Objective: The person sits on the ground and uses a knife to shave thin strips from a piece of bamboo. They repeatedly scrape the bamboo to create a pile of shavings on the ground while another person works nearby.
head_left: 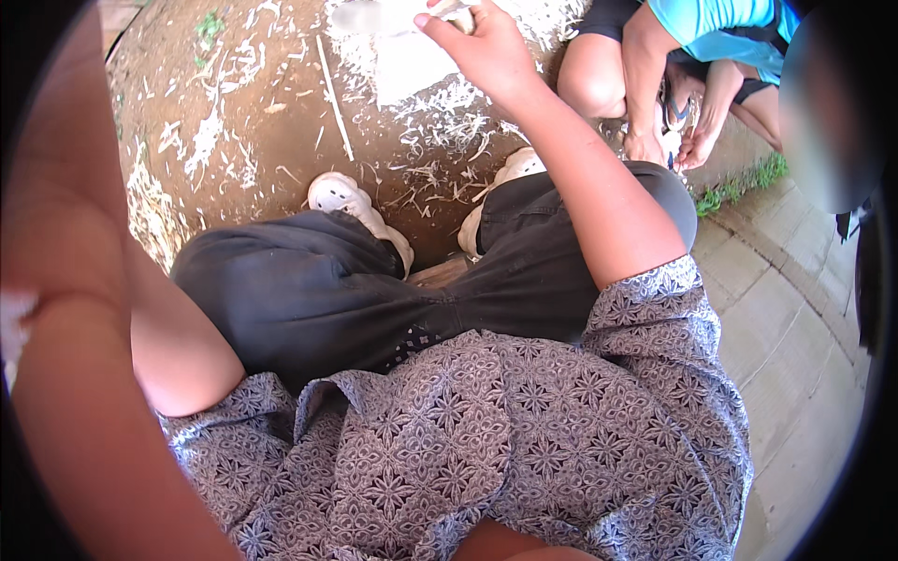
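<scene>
My right hand (488,51) is at the top of the view, its arm reaching forward over my right knee. Thumb and fingers close on a small whitish thing (460,16), cut off by the top edge, whose kind I cannot make out. Under and left of this hand lies a flat white piece (412,73), bright and without detail. A blurred grey oval shape (355,17) shows beside it. My left arm (70,280) is raised very close at the left side. The fingers of that hand do not show.
Pale shavings (201,150) and a thin stick (334,98) lie on brown soil. My white clogs (351,201) rest on it. A person in a blue shirt (720,28) crouches at upper right, hands (694,145) low. Grey paving (776,309) runs along the right.
</scene>
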### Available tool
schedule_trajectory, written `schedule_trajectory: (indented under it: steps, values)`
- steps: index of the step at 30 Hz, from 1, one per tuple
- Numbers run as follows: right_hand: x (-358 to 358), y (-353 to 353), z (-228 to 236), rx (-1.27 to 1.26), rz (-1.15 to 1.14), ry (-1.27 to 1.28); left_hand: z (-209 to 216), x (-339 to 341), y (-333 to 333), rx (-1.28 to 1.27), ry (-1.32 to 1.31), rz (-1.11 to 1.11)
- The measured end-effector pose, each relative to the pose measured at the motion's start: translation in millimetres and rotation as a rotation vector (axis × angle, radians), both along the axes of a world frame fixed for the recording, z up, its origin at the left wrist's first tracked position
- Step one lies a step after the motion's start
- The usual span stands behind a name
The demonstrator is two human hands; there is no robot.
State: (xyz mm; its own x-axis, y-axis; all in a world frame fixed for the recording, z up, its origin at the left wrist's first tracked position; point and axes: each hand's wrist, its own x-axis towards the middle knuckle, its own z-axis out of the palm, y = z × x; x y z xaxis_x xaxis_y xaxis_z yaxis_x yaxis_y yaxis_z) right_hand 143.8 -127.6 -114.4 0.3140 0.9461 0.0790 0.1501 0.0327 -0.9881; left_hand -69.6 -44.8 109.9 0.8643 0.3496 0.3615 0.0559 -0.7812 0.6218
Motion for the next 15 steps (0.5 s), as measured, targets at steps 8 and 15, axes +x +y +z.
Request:
schedule_trajectory:
  steps: [8,15]
  values:
    - [-8,1,13,-0.167,0.059,-0.107,-28,3,-11,0.019,0.048,0.082]
    - [-6,1,18,-0.212,0.067,-0.090,-57,16,-5,0.029,0.011,0.153]
